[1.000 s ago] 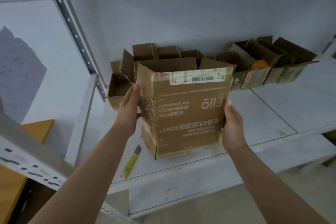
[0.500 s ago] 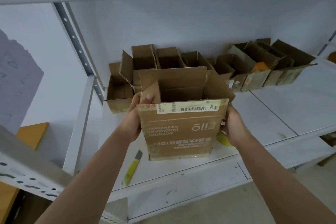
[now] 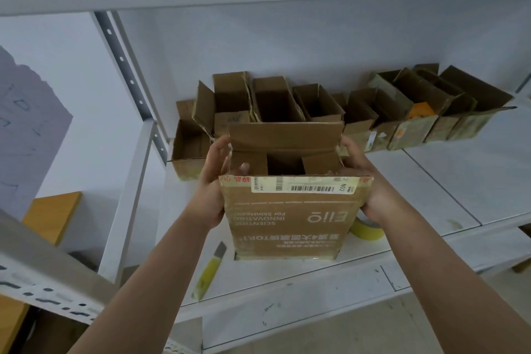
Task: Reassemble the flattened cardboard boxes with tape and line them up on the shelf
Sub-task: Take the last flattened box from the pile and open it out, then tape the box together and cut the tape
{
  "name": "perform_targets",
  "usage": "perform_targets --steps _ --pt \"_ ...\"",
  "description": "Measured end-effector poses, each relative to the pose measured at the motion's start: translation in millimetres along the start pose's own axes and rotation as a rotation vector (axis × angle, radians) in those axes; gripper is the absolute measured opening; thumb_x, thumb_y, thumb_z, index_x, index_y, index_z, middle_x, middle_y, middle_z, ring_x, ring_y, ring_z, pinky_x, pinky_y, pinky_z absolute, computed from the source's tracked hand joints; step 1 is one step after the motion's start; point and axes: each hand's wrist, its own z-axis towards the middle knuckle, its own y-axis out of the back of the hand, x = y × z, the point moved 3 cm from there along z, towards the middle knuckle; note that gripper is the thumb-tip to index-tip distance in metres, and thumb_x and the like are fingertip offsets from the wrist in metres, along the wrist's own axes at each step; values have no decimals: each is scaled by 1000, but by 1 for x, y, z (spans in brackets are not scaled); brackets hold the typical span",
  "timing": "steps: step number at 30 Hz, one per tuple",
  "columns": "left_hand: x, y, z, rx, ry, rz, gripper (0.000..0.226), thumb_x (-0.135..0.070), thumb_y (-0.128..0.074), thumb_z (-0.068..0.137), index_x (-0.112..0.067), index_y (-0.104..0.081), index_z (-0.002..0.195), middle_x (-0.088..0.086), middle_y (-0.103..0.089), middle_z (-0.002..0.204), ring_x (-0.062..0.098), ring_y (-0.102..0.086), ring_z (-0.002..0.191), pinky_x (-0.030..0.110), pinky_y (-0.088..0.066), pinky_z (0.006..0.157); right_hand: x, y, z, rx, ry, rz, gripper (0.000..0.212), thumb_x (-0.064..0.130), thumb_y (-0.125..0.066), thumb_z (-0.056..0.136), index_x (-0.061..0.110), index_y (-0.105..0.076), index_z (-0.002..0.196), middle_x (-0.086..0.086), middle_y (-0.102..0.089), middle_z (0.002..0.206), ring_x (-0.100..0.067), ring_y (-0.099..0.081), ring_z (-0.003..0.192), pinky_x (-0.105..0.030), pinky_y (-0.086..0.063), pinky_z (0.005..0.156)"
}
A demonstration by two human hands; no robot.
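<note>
Both hands grip an open-topped box (image 3: 290,215) on the shelf (image 3: 448,181). Left hand (image 3: 211,178) and right hand (image 3: 363,181) curl their fingers over its side flaps. Tape (image 3: 367,228) lies just right.

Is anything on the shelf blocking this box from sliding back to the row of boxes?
Nothing visible does: the box sits straight before the row of open boxes; tape roll and knife lie beside it.

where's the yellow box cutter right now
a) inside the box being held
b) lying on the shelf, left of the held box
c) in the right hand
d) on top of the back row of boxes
b: the box cutter lies flat on the shelf near its front edge, left of the box that both hands hold.
</note>
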Motion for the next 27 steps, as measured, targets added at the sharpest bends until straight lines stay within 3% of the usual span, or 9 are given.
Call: perform_targets --steps 2,4,7,10,13,18,22,25,27 --pt "-7 -1 -6 -44 -36 9 58 -33 -67 89 -24 -40 140 27 -29 152 61 -20 136 70 -35 101 2 -1 1 -5 -2 50 52 -6 -52 91 42 -60 110 -18 -67 107 -27 -71 73 -35 -58 62" --pt "-14 1 -12 -64 -57 12 76 -67 -59 82 -21 -41 140 19 -38 150 42 -46 132 53 -51 93 2 -1 1 -7 6 116 48 -12 -48 87 31 -64 99 -18 -63 103 -25 -68 66 -31 -56 53" --pt "-23 3 -17 -9 -123 152 101 -86 -43 74 -13 -37 143 10 -32 156 31 -33 143 55 -40 105 2 -1 0 -28 2 173 45 -13 -48 86 28 -66 94 -18 -63 105 -25 -69 67 -30 -57 51" --pt "-24 2 -18 72 -152 353 89 -79 -51 76 -16 -47 138 4 -29 157 26 -21 148 58 -40 106 2 -1 0 -67 4 141 39 -7 -49 89 27 -67 95 -19 -64 107 -24 -70 70 -30 -57 54" --pt "-27 -2 -20 -28 -50 368 62 -74 -66 69 -36 -65 117 -9 -34 154 11 -26 146 51 -48 103 -3 2 0 -70 11 106 29 12 -49 94 31 -70 102 -14 -70 110 -27 -71 89 -36 -58 66" --pt "-28 -5 -15 -94 -29 379 32 -39 -71 80 -23 -70 108 -7 -51 141 20 -43 137 54 -45 104 -21 25 -1 -179 -17 96 43 32 -51 79 29 -64 120 -6 -65 124 -22 -60 114 -40 -42 99" --pt "-35 -5 -11 -127 -24 561 18 -35 -72 79 -30 -73 96 -7 -51 141 14 -40 139 49 -39 110 -50 56 2 -295 -120 -404 19 9 -55 89 21 -62 102 -8 -66 113 -27 -60 110 -38 -45 97" --pt "-40 -6 -7 -129 -14 697 14 -27 -73 84 -38 -72 92 -12 -47 139 11 -36 139 44 -35 113 -74 72 0 -159 -300 -934 28 30 -62 85 23 -57 112 -4 -63 113 -29 -56 112 -37 -43 92" --pt "-41 -9 -7 -134 -19 729 15 -25 -72 85 -38 -72 92 -17 -46 133 10 -38 137 36 -36 109 -87 74 -5 -16 -393 -1090 37 43 -59 83 27 -55 116 -2 -61 115 -28 -52 117 -35 -38 90"
